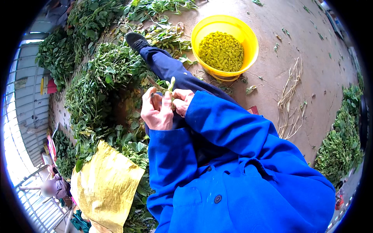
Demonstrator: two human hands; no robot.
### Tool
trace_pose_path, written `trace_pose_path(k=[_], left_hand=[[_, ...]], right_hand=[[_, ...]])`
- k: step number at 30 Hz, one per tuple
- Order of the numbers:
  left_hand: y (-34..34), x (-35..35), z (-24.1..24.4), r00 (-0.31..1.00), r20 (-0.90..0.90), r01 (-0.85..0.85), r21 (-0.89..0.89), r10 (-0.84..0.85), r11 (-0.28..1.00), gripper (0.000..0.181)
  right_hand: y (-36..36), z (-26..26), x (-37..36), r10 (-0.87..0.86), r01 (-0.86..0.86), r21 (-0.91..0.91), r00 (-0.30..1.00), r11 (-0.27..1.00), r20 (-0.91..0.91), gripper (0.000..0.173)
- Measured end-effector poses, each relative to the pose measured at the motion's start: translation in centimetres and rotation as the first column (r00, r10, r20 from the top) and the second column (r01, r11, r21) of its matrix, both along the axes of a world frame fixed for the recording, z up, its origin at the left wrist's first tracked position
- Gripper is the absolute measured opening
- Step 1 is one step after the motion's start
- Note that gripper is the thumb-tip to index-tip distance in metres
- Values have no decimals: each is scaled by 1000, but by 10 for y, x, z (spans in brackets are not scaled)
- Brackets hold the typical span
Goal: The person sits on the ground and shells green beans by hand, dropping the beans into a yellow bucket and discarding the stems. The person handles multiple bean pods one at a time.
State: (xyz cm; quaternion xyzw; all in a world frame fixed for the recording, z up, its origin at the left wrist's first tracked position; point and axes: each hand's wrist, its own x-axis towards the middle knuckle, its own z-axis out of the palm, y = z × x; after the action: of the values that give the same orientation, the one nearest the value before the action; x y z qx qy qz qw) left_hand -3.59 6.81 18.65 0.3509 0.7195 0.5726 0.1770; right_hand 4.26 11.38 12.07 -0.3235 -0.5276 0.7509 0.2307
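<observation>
Between the thumb and fingers of my left hand (158,112) is a brownish plant stem (156,84), slanting up and to the left. Green soybean pods (171,83) stand out from it above my thumb. My right hand (183,102) meets the left one, its bent fingers pinching a green pod (173,100) that they largely cover. Both hands are above my dark trouser leg (172,68). Beyond them, a yellow plastic bucket (250,48) stands on the floor, with many loose green pods (221,51) inside.
Leafy soybean plants (113,64) are heaped along my left. A yellow woven sheet (106,186) lies over some at lower left. Bare pale stems (288,102) lie on the concrete floor (265,75). Another plant pile (339,139) is far right. Another person (61,188) is at lower left.
</observation>
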Motion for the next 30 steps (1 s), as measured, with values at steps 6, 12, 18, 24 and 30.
trace_pose_path(k=[6, 12, 18, 24, 30], left_hand=[[10, 8, 1, 889, -458, -2, 15, 9, 1000, 19], [0, 5, -15, 912, -396, -96, 49, 107, 994, 21], [-6, 16, -23, 939, -204, -254, 125, 275, 959, 18], [-12, 3, -25, 725, 672, -304, 115, 151, 946, 10], [-14, -2, -29, 641, 766, -220, 124, 47, 968, 10]], right_hand=[[11, 7, 4, 37, -48, 74, 989, 996, 142, 18], [10, 6, 1, 31, -31, 0, 998, 1000, 59, 17], [13, 7, 7, 18, -14, -47, 997, 999, 70, 18], [21, 44, 37, -137, -55, 513, 934, 857, 329, 22], [24, 46, 56, -36, 21, 96, 987, 995, 159, 23]])
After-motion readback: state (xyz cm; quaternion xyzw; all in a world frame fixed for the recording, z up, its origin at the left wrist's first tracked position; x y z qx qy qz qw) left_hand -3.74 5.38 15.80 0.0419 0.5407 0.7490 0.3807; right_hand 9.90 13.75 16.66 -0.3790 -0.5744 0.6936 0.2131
